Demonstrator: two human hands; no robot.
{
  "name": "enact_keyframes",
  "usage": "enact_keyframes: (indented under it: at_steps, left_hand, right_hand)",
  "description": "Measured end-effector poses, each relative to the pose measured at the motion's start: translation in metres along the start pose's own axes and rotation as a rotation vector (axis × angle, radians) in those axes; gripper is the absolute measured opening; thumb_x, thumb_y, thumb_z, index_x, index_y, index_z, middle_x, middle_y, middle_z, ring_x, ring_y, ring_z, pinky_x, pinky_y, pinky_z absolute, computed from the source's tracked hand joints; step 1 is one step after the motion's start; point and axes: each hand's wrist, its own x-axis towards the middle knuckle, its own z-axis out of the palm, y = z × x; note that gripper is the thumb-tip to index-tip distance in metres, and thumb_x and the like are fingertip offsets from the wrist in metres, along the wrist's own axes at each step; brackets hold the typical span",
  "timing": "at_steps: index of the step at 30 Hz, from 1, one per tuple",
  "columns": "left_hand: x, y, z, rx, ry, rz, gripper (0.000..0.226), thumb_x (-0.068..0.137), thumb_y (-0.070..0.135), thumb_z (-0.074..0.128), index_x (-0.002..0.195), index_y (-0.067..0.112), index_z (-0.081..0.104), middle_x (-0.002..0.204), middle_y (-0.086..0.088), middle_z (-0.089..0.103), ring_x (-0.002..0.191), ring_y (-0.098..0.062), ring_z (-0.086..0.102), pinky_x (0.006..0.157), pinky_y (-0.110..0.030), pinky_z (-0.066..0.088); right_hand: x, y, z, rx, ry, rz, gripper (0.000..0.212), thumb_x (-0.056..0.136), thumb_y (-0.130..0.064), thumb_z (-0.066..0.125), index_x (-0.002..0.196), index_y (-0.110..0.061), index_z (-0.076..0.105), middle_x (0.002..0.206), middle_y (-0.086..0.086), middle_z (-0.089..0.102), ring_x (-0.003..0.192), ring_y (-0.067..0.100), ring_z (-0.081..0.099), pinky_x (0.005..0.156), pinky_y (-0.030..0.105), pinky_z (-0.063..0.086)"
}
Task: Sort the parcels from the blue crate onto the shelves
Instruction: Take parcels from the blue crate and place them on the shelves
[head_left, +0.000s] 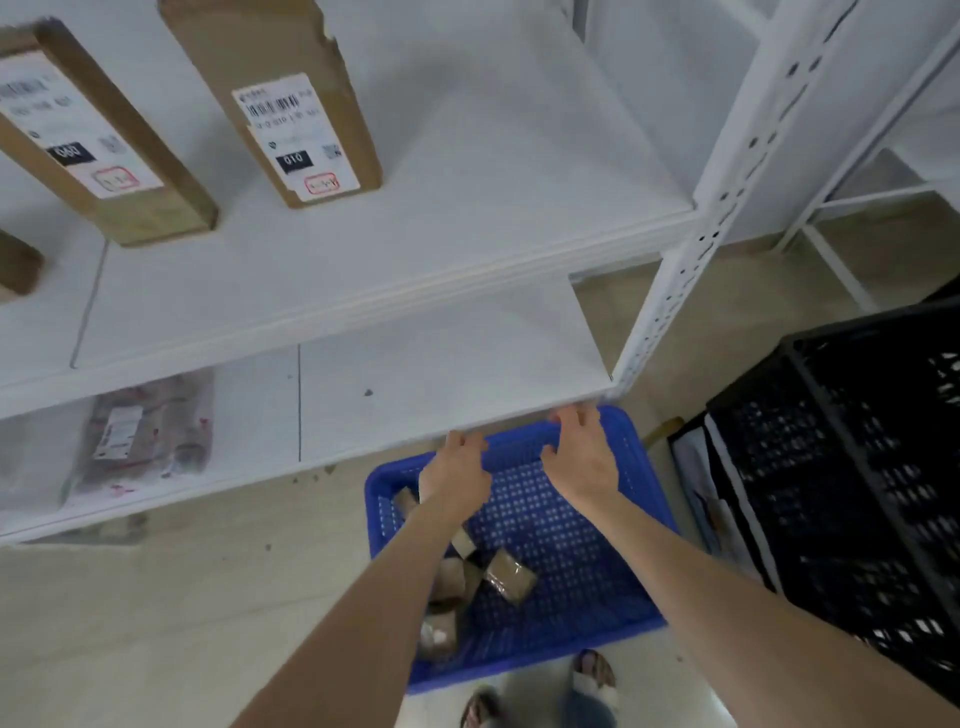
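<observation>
The blue crate stands on the floor, its far end tucked under the lower shelf. Several small brown taped parcels lie in its left half, partly hidden by my left forearm. My left hand grips the crate's far rim, fingers curled over it. My right hand holds the same rim further right, fingertips just under the shelf's front edge. The upper shelf carries two upright cardboard boxes with labels.
A pinkish plastic-bag parcel lies on the lower shelf at the left. A black crate stands to the right of the blue one. The white shelf upright rises between them. My sandalled feet are below the crate.
</observation>
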Motion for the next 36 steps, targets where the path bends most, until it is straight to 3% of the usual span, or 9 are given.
enact_keyframes:
  at_steps: [6,8,12,17,21,23,26,32,36]
  left_hand:
    - [0.046,-0.037,0.143,-0.193,-0.2,-0.138,0.045,0.096,0.019,0.047,0.14,0.017,0.036,0.14,-0.01,0.036,0.113,-0.03,0.053,0.086,-0.037,0.047]
    - [0.065,-0.054,0.197,-0.236,-0.268,-0.165,0.041,0.095,0.021,0.049,0.135,0.015,0.04,0.137,-0.01,0.042,0.114,-0.03,0.052,0.091,-0.039,0.047]
    - [0.095,-0.081,0.304,-0.247,-0.371,-0.208,0.045,0.094,0.022,0.049,0.137,0.015,0.039,0.135,-0.012,0.045,0.117,-0.03,0.05,0.094,-0.036,0.043]
    - [0.139,-0.1,0.404,-0.36,-0.414,-0.34,0.068,0.093,0.036,0.053,0.148,0.02,0.017,0.143,-0.015,0.033,0.127,-0.032,0.042,0.1,-0.037,0.037]
    - [0.163,-0.109,0.451,-0.371,-0.48,-0.423,0.074,0.09,0.055,0.046,0.149,0.021,0.018,0.143,-0.014,0.038,0.125,-0.034,0.045,0.102,-0.041,0.041]
    - [0.171,-0.109,0.46,-0.464,-0.457,-0.456,0.077,0.087,0.057,0.051,0.147,0.019,0.024,0.141,-0.013,0.04,0.125,-0.034,0.045,0.102,-0.041,0.042]
    - [0.172,-0.103,0.447,-0.724,-0.3,-0.576,0.076,0.078,0.057,0.064,0.136,0.014,0.038,0.131,-0.011,0.046,0.114,-0.029,0.052,0.093,-0.038,0.047]
    - [0.143,-0.078,0.355,-1.053,-0.008,-0.717,0.038,0.081,0.042,0.068,0.1,0.014,0.053,0.095,-0.002,0.058,0.076,-0.014,0.054,0.062,-0.027,0.044]
    - [0.105,-0.062,0.267,-1.198,0.069,-0.728,0.055,0.072,0.043,0.073,0.115,0.016,0.051,0.112,-0.005,0.055,0.094,-0.022,0.058,0.087,-0.041,0.053]
  right_hand:
    - [0.027,0.097,0.122,0.113,-0.323,0.295,0.055,0.093,-0.026,0.058,0.141,-0.021,0.033,0.143,0.008,0.027,0.1,0.027,0.058,0.073,0.033,0.048]
    - [0.039,0.131,0.174,0.153,-0.449,0.414,0.065,0.093,-0.03,0.058,0.148,-0.018,0.026,0.141,0.011,0.034,0.104,0.026,0.057,0.074,0.031,0.046]
    - [0.057,0.198,0.276,0.173,-0.669,0.575,0.076,0.095,-0.035,0.056,0.153,-0.011,0.013,0.154,0.01,0.027,0.13,0.027,0.044,0.096,0.031,0.044]
    - [0.076,0.257,0.376,0.407,-0.647,0.771,0.072,0.096,-0.04,0.051,0.152,-0.01,0.016,0.155,0.008,0.025,0.137,0.029,0.035,0.108,0.041,0.039]
    - [0.088,0.282,0.426,0.551,-0.669,0.927,0.061,0.092,-0.053,0.052,0.137,-0.012,0.043,0.135,0.007,0.051,0.118,0.026,0.052,0.088,0.038,0.051]
    - [0.093,0.284,0.432,0.657,-0.641,0.974,0.048,0.093,-0.05,0.052,0.121,-0.011,0.055,0.119,0.009,0.062,0.107,0.025,0.058,0.077,0.035,0.05]
    - [0.098,0.279,0.418,0.718,-0.511,1.006,0.047,0.094,-0.042,0.055,0.125,-0.006,0.053,0.118,0.01,0.062,0.105,0.029,0.06,0.08,0.038,0.05]
    - [0.098,0.223,0.328,0.962,-0.329,0.964,0.034,0.088,-0.025,0.068,0.115,-0.006,0.061,0.112,0.01,0.067,0.095,0.025,0.064,0.067,0.033,0.05]
    - [0.079,0.166,0.252,1.03,-0.351,0.877,0.028,0.084,-0.021,0.072,0.108,-0.016,0.059,0.115,0.006,0.064,0.108,0.025,0.061,0.079,0.038,0.05]
